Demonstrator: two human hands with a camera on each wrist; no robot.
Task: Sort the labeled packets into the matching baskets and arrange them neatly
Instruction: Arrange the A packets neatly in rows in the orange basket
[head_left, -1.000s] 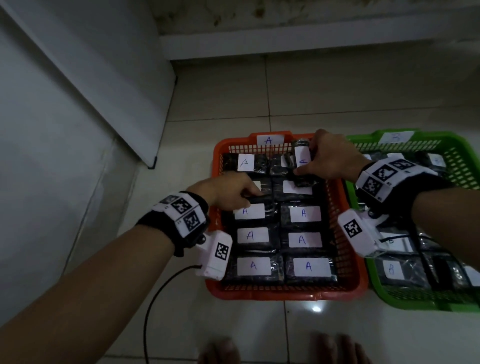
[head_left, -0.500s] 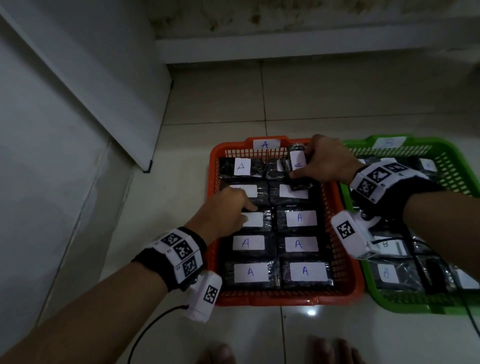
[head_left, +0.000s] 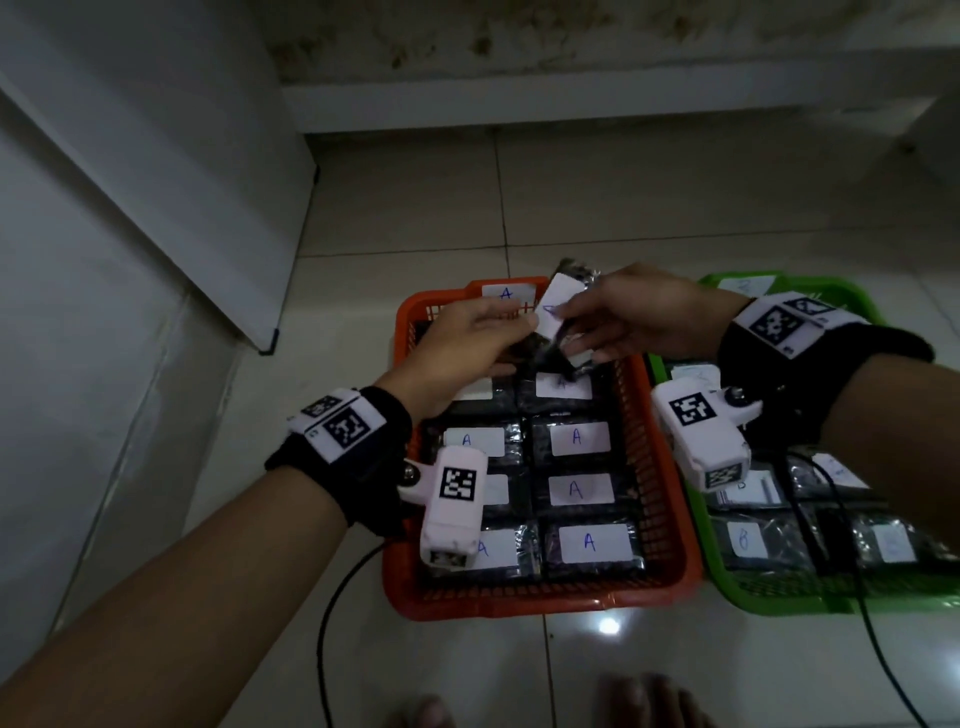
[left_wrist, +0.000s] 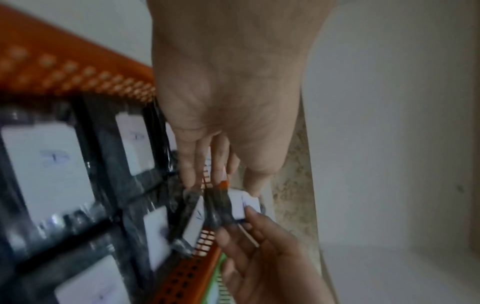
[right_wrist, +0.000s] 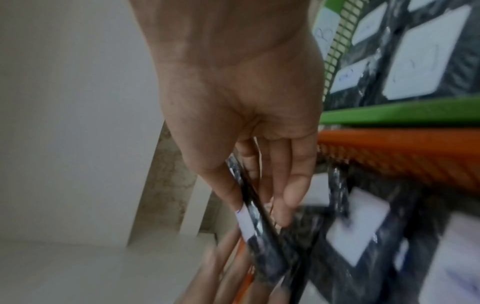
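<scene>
A black packet (head_left: 558, 306) with a white label hangs tilted above the far end of the orange basket (head_left: 545, 605). My right hand (head_left: 571, 332) pinches it between thumb and fingers; the right wrist view shows this packet (right_wrist: 259, 226) edge-on. My left hand (head_left: 519, 325) reaches in from the left, its straight fingers touching the packet's edge (left_wrist: 221, 207). Rows of packets marked A (head_left: 576, 439) lie flat in the orange basket, which carries an A tag (head_left: 506, 293). The green basket (head_left: 779, 597) on the right holds packets marked B (head_left: 743, 540).
The baskets stand side by side on a tiled floor. A white board (head_left: 156, 182) leans along the wall on the left, and a low ledge (head_left: 571, 109) runs across the back. A black cable (head_left: 332, 623) trails near the orange basket's front left corner. My toes (head_left: 649, 706) show at the bottom edge.
My right hand has lifted the packet out of the orange basket's far end. My left hand has left the left column of packets and risen to meet it.
</scene>
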